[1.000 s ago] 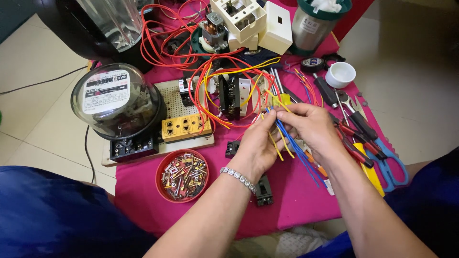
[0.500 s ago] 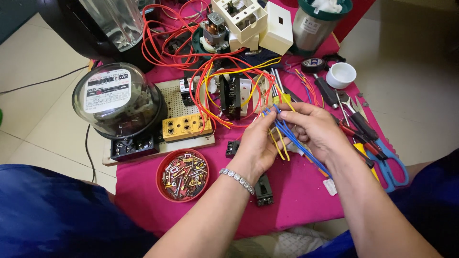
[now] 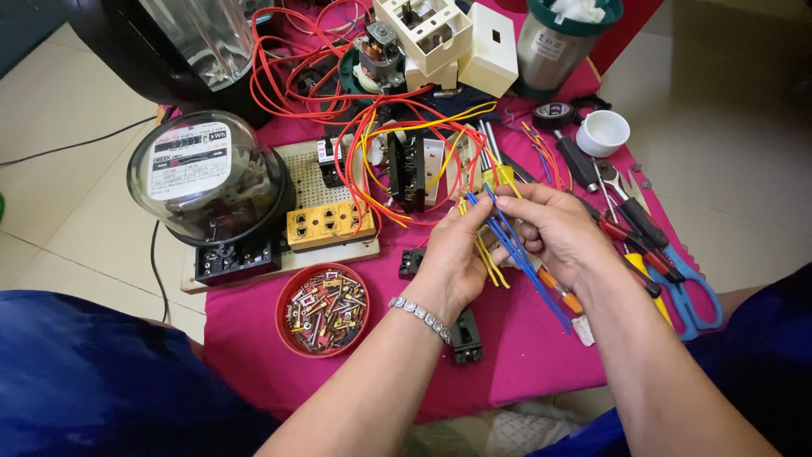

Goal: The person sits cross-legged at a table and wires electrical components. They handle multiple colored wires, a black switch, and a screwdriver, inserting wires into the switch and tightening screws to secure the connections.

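Observation:
Over a pink cloth (image 3: 524,355), my left hand (image 3: 452,254) and my right hand (image 3: 554,228) meet around a small bundle of short wires. Blue wires (image 3: 520,254) run down between the two hands, and yellow wires (image 3: 489,258) hang beside my left palm. Both hands pinch the bundle near its top end. A silver bracelet (image 3: 420,315) circles my left wrist. Just behind the hands stand black and white switch parts (image 3: 410,169) tangled in red and yellow wire.
A glass-domed electric meter (image 3: 207,182) and a yellow socket strip (image 3: 328,224) sit on a perforated board at left. A red dish of screws (image 3: 323,309) lies near my left forearm. Blue-handled scissors (image 3: 689,288), pliers and a white cup (image 3: 602,133) lie at right.
Both hands have shifted slightly, and the blue wires have been drawn up higher between my fingers. The yellow wires now hang closer to my left palm.

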